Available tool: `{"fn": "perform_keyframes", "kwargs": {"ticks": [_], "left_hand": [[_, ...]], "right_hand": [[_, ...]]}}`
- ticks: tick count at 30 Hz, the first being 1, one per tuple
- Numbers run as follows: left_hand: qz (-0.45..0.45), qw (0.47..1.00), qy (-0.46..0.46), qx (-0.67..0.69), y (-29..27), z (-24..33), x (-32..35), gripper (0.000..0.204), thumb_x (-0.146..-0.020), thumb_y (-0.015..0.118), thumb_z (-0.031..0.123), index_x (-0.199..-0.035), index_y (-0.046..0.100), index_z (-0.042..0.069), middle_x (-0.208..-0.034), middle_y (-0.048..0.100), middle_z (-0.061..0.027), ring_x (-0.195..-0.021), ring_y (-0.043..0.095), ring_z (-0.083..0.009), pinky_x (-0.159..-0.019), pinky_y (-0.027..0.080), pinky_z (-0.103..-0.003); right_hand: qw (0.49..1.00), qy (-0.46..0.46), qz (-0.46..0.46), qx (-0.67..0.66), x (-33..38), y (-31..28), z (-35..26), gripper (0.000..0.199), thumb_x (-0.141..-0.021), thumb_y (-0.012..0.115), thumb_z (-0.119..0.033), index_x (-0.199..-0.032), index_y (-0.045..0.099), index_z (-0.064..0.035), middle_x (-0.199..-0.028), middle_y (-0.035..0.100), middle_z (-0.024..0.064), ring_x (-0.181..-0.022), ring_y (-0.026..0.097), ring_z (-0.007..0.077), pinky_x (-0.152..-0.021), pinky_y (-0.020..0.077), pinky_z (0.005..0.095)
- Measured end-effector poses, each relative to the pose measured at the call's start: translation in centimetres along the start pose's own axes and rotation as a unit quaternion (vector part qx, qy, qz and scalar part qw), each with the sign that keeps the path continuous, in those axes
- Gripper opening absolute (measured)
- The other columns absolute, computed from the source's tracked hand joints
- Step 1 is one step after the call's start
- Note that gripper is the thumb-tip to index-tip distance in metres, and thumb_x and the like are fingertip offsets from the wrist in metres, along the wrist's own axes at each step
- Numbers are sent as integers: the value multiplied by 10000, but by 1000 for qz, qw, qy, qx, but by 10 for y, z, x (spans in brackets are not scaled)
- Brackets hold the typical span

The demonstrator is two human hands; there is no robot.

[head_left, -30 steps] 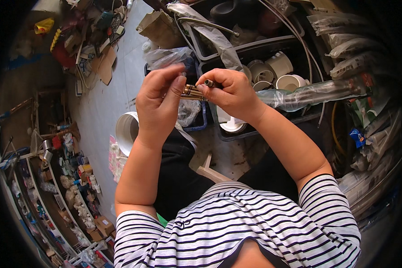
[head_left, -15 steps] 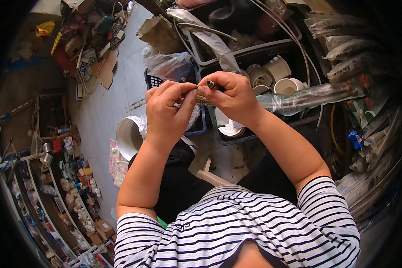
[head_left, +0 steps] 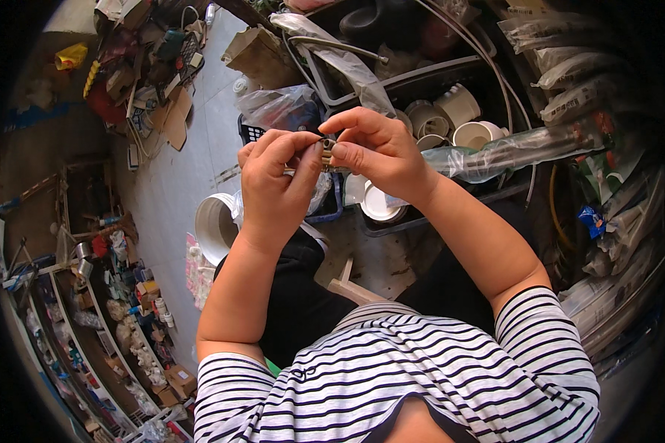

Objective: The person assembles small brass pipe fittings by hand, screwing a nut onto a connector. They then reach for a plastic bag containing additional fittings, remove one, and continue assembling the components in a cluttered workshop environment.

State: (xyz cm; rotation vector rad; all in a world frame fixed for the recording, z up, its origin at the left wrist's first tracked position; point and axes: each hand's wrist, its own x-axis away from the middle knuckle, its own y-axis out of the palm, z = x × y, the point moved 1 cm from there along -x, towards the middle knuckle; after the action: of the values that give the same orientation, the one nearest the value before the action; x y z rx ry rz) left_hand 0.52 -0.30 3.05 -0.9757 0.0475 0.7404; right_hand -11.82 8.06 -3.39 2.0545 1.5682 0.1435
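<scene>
Metal fitting [head_left: 328,144] | left hand [head_left: 275,173]: pinching | right hand [head_left: 383,153]: fingers now wider

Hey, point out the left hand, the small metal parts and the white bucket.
Left hand [head_left: 275,170]: head view, back of the hand.
Small metal parts [head_left: 328,154]: head view, brass-coloured section between the hands.
White bucket [head_left: 214,227]: head view, visible wall.

A cluttered hardware shop or workshop, it seems: crammed shelves [head_left: 59,299] line the floor's [head_left: 155,192] left edge, pipe fittings [head_left: 459,105] sit in a black crate [head_left: 386,230], bagged rods [head_left: 517,153] cross its right edge.
</scene>
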Motion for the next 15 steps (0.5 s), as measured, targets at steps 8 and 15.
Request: {"fn": "perform_keyframes", "kwargs": {"ticks": [8, 15], "left_hand": [[16, 997, 60, -42, -2, 3, 0, 91, -733, 636, 66, -822, 618, 68, -732, 580, -3, -616, 529, -126, -707, 306, -260], [17, 991, 103, -89, -4, 0, -1, 105, -724, 641, 62, -824, 616, 80, -750, 589, -6, -658, 534, -142, -698, 304, -270]], "right_hand": [[1000, 11, -8, 7, -1, -1, -2, 235, -827, 568, -47, -1058, 587, -12, -768, 606, 16, -679, 537, 35, -588, 438, 167], [997, 45, -8, -59, -3, -1, 1, 240, -812, 573, -34, -1049, 612, -21, -706, 585, -15, -607, 483, 18, -533, 404, 156]]}}
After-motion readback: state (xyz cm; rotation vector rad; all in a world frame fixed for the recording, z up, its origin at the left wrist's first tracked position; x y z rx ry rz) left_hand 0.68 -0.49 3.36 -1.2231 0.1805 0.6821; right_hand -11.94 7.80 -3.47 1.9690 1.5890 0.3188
